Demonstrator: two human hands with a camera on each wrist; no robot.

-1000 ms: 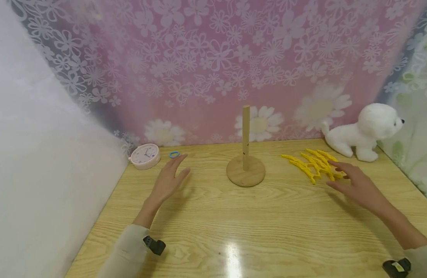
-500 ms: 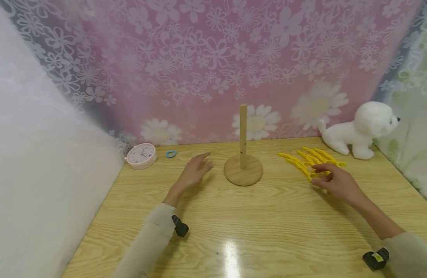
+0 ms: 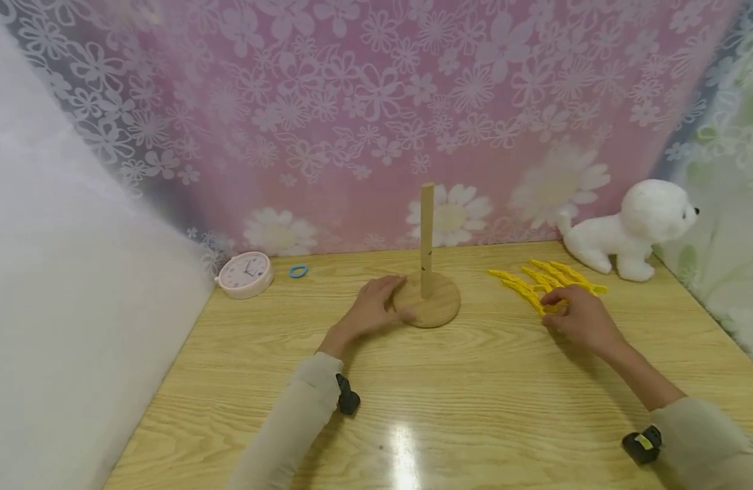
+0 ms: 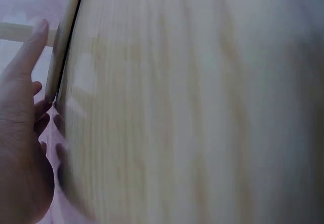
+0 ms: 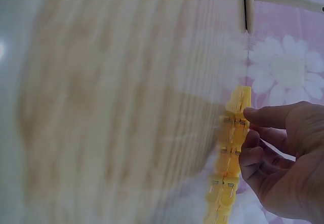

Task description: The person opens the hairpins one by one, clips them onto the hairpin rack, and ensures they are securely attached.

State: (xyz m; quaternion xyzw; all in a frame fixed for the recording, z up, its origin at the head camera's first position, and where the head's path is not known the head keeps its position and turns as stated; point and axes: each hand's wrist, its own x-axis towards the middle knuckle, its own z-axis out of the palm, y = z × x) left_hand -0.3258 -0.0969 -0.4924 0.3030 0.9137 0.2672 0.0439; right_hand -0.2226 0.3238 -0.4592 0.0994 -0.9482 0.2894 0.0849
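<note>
A wooden stand with a round base and an upright post stands mid-table. My left hand is at the base's left edge, its thumb and fingers spread around the rim; in the left wrist view, the thumb is straight beside the disc's edge. Several yellow clothespins lie in a row to the right, their metal springs showing in the right wrist view. My right hand pinches the near end of the closest clothespin between thumb and curled fingers; its fingertips are partly hidden.
A pink round clock stands at the back left, with a small blue ring beside it. A white plush dog sits at the back right against the floral curtain. The wooden table extends in front.
My left hand has moved right, from near the blue ring to the stand's base. My right hand has moved left and its thumb and fingers have drawn together at the near clothespin.
</note>
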